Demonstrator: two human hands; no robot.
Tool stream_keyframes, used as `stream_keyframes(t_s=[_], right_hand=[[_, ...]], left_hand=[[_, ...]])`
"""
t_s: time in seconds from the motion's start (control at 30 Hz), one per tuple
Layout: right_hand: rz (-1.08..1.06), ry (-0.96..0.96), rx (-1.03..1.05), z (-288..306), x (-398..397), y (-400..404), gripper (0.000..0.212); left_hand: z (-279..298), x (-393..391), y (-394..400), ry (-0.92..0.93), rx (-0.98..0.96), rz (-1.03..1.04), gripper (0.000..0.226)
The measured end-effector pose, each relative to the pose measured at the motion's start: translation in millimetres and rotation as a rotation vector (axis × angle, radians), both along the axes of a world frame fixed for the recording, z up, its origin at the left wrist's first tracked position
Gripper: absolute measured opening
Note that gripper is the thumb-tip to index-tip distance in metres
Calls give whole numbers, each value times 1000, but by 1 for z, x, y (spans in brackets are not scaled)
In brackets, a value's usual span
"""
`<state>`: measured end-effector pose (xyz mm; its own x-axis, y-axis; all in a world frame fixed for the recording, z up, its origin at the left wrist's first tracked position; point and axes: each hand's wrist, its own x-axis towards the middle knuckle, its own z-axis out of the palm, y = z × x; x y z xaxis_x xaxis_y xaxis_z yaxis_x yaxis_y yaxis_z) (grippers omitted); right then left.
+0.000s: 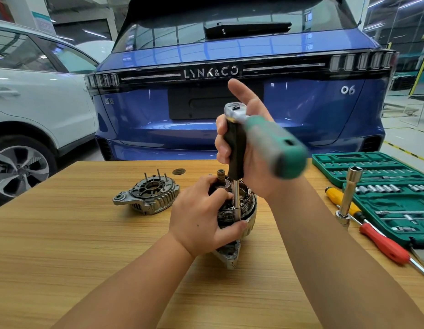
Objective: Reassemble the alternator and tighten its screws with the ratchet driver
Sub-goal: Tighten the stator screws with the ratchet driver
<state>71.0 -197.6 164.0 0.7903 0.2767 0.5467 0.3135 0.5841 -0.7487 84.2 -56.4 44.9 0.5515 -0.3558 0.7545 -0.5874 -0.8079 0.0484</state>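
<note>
The alternator body [247, 205], with copper windings and its shaft pointing up, stands on the wooden table [63, 245]. My left hand [199, 217] grips its left side and rim. My right hand [244, 148] holds the black extension handle of the ratchet driver [265, 136]; its thumb points up. The ratchet's green grip juts toward me, blurred. A steel extension [236, 200] runs straight down from the handle into the alternator's edge near my left thumb. The separate rear cover [146, 194] with upright studs lies to the left.
An open green socket case [382, 186] sits at the right edge. In front of it lie a yellow screwdriver [336, 194], a red screwdriver [382, 243] and a long upright socket [351, 193]. A blue car stands behind the table, a white car at left.
</note>
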Motion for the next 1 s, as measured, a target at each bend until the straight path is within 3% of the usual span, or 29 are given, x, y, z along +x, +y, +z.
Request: stream_keyframes(t_s=[0.1, 0.17, 0.3, 0.37, 0.53, 0.6, 0.73, 0.8, 1.0], right_hand=[[-300, 30, -71, -2, -1, 3, 44], [-390, 49, -93, -1, 4, -1, 26], [39, 172, 12, -2, 10, -16, 28], [169, 146, 92, -8, 13, -16, 33], [-115, -216, -23, -13, 9, 2, 35], [-89, -278, -47, -14, 7, 4, 36], [203, -199, 13, -9, 3, 3, 25], [287, -155, 30, -8, 4, -2, 40], [32, -6, 28, -4, 2, 2, 23]], left_hand=[[0, 0, 0, 8, 7, -7, 58], [0, 1, 0, 7, 12, -10, 60], [1, 1, 1, -3, 7, -13, 61], [0, 1, 1, 1, 6, -19, 61], [2, -1, 1, 43, 6, -18, 58], [3, -2, 1, 54, 18, -5, 61], [3, -3, 1, 53, 22, -5, 62], [3, -3, 1, 42, 18, -8, 61], [4, -3, 0, 53, 14, -4, 59]])
